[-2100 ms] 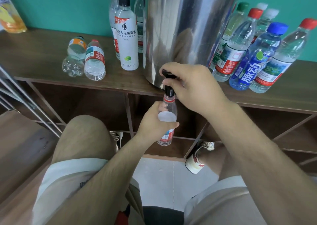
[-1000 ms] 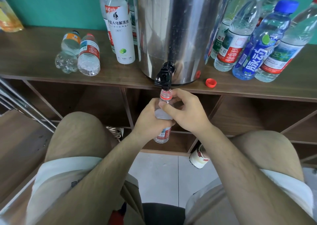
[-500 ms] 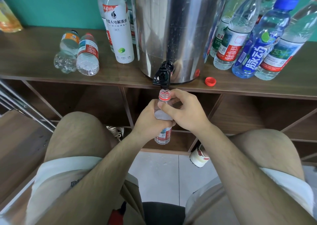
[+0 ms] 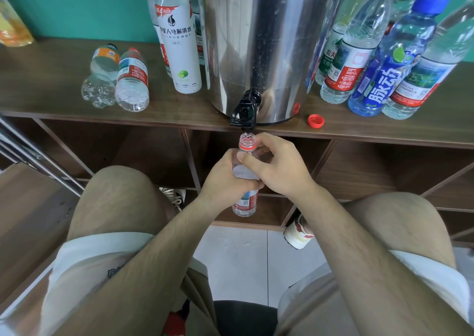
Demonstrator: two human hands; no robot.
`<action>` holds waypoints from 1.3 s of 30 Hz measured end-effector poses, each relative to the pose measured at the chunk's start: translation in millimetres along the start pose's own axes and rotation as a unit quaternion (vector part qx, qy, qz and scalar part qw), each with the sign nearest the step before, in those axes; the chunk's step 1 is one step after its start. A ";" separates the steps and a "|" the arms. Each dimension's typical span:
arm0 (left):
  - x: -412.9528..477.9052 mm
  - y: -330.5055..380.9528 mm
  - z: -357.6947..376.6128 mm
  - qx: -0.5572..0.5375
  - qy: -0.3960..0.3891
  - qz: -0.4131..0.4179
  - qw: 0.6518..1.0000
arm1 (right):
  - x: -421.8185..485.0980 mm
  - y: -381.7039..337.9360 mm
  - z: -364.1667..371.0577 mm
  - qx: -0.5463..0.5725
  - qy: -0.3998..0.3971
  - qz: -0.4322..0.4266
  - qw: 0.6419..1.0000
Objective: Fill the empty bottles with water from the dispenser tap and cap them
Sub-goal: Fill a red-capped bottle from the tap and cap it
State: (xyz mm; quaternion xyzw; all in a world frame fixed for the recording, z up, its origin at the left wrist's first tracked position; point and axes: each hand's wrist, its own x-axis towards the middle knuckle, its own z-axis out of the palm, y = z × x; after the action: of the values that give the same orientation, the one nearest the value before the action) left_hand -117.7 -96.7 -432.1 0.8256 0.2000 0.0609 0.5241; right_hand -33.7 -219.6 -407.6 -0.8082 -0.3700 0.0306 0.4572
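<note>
You gripped the bottle point(image 4: 244, 205) with left hand point(image 4: 225, 179) and right hand point(image 4: 278, 167), fingers point(image 4: 266, 140) curled round it, just under the tap point(image 4: 243, 112) at the surface point(image 4: 51, 61) front edge. A red cap point(image 4: 316, 120) lay near that edge.

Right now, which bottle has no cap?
The small bottle gripped by the left hand and right hand under the dispenser tap: open neck; shelf bottles with visible tops are capped.

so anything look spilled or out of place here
The orange-label bottle and the red-label bottle lie on their sides on the shelf. A loose red cap sits right of the dispenser. Small wet spots mark the floor tile under the held bottle.
</note>
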 end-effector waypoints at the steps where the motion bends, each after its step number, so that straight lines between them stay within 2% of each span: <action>1: 0.0 -0.2 -0.2 0.001 0.001 0.000 1.000 | -0.2 -0.1 0.1 0.000 -0.001 0.001 1.000; 39: 1.7 0.1 0.9 0.031 -0.004 -0.002 1.000 | -0.4 -0.8 1.6 -0.018 0.008 0.000 1.000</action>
State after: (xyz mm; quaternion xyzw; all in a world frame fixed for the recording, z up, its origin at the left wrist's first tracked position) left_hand -115.9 -96.9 -432.6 0.8413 0.2014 0.0497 0.4992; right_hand -35.1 -218.5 -408.0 -0.8163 -0.3669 0.0169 0.4458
